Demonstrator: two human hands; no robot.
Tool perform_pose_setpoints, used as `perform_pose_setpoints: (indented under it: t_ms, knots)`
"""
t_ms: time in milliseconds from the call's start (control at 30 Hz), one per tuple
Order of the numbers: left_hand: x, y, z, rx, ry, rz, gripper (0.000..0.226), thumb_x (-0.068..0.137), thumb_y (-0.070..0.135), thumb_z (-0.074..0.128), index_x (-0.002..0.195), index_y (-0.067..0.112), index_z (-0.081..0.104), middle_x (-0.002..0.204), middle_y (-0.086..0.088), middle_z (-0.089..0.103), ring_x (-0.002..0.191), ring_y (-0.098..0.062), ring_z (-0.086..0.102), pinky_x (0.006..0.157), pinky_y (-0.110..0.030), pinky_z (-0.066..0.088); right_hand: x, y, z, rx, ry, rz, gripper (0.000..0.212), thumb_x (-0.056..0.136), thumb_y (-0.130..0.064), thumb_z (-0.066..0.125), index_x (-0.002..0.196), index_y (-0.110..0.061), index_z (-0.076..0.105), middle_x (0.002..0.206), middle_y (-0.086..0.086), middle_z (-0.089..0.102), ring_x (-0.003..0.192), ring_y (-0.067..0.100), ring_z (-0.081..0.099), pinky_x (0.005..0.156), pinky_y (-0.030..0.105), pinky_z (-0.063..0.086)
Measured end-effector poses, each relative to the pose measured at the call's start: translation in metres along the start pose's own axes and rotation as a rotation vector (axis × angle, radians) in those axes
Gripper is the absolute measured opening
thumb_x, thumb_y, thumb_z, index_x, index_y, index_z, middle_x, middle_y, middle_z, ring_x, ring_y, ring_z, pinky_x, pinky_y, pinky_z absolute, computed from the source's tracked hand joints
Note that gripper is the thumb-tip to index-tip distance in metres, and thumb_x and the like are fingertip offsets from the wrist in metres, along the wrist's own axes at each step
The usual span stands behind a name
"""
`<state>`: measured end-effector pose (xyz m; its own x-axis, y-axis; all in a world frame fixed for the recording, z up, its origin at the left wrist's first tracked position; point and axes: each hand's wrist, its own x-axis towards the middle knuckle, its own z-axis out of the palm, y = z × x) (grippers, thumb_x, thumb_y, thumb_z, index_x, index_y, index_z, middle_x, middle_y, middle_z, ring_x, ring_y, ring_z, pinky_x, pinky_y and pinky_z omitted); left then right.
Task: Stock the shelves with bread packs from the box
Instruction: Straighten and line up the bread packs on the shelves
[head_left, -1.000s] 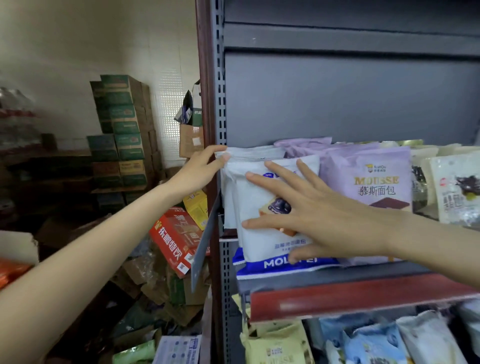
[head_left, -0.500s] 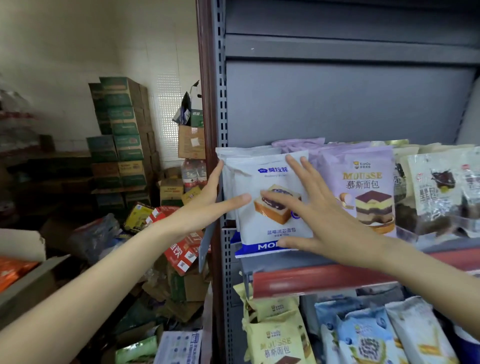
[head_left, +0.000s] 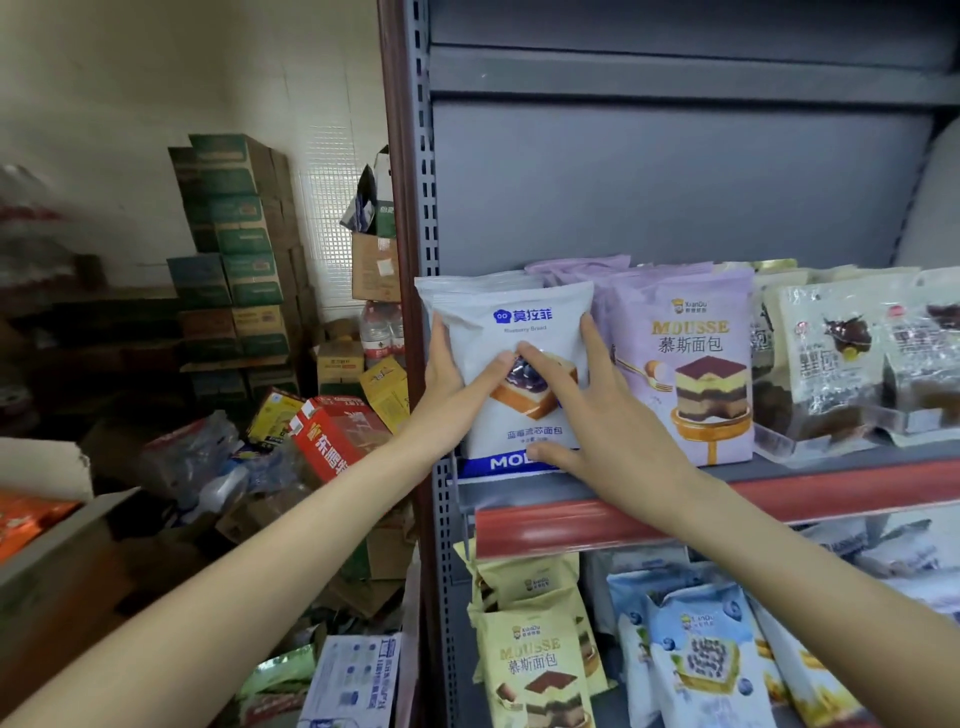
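Pack: the white plastic blueberry bread pack (head_left: 511, 332) with a blue band along its bottom stands upright at the left end of the grey metal shelf (head_left: 831, 460), printed face towards me, long axis vertical, top seal up.
Behind it: more white packs of the same kind stand in a row; only their top edges show.
My left hand (head_left: 457, 387): fingers reach up along the pack's left edge, thumb laid flat across the printed front towards the bread picture; the hand cups the edge and does not pinch it.
My right hand (head_left: 597, 410): spread flat, fingers straight and fanned, pressing on the front of the pack; the thumb lies low over the blue band, and a fingertip nearly meets my left thumb.
Left edge: the pack sits just beside the perforated grey upright post (head_left: 423, 156) with its dark red trim; hardly any room that side.
Right edge: it touches or slightly overlaps the lilac mousse bread pack (head_left: 691, 332), which also stands upright and faces me.
Front edge: the pack's base sits just behind the red price rail (head_left: 779, 499).
Above: open grey back panel, plenty of free height.
Further right: clear packs of dark cake (head_left: 826, 358) fill the shelf.
Shelf below: yellow mousse packs (head_left: 535, 660) and blue-and-white packs (head_left: 701, 660).
Off the shelf, left: stacked green cartons (head_left: 228, 228) and a red carton (head_left: 332, 436) among loose clutter.
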<state>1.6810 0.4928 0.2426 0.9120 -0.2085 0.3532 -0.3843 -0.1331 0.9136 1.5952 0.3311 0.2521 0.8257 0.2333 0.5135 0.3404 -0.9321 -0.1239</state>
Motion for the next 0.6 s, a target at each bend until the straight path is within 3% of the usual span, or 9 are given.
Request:
perform_pose_setpoints:
  t_ms: [233, 400, 500, 600]
  knots:
    - [-0.005, 0.007, 0.006, 0.005, 0.036, 0.037, 0.098, 0.058, 0.079, 0.066, 0.133, 0.063, 0.005, 0.155, 0.006, 0.025, 0.137, -0.024, 0.036, 0.108, -0.051, 0.035, 0.002, 0.002, 0.002, 0.013, 0.027, -0.014, 0.091, 0.083, -0.035, 0.069, 0.148, -0.037, 0.006, 0.154, 0.014, -0.022, 0.144, 0.031, 0.016, 0.098, 0.037, 0.043]
    - [-0.021, 0.018, 0.006, -0.023, 0.104, 0.113, 0.090, 0.086, 0.036, 0.064, 0.147, 0.039, -0.002, 0.151, -0.002, 0.030, 0.134, -0.019, 0.040, 0.106, -0.045, 0.041, -0.001, 0.002, 0.000, -0.032, 0.062, -0.045, 0.089, 0.083, -0.038, 0.068, 0.149, -0.035, 0.008, 0.155, 0.010, -0.022, 0.146, 0.031, 0.007, 0.102, 0.039, 0.040]
    - [-0.035, 0.015, 0.004, -0.024, 0.096, 0.179, 0.079, 0.090, 0.033, 0.061, 0.140, 0.052, 0.003, 0.155, 0.007, 0.019, 0.142, -0.013, 0.022, 0.112, -0.047, 0.032, -0.002, 0.001, 0.001, -0.073, 0.093, -0.067, 0.087, 0.083, -0.039, 0.067, 0.149, -0.032, 0.011, 0.156, 0.006, -0.020, 0.146, 0.031, 0.000, 0.107, 0.041, 0.035]
    - [-0.038, 0.010, -0.001, 0.183, 0.043, 0.267, 0.072, 0.090, 0.028, 0.058, 0.134, 0.063, 0.013, 0.155, 0.015, 0.018, 0.144, -0.011, 0.016, 0.114, -0.050, 0.026, -0.002, -0.001, 0.002, -0.093, 0.088, -0.057, 0.087, 0.083, -0.039, 0.067, 0.150, -0.032, 0.011, 0.158, 0.004, -0.015, 0.146, 0.030, -0.001, 0.105, 0.042, 0.037]
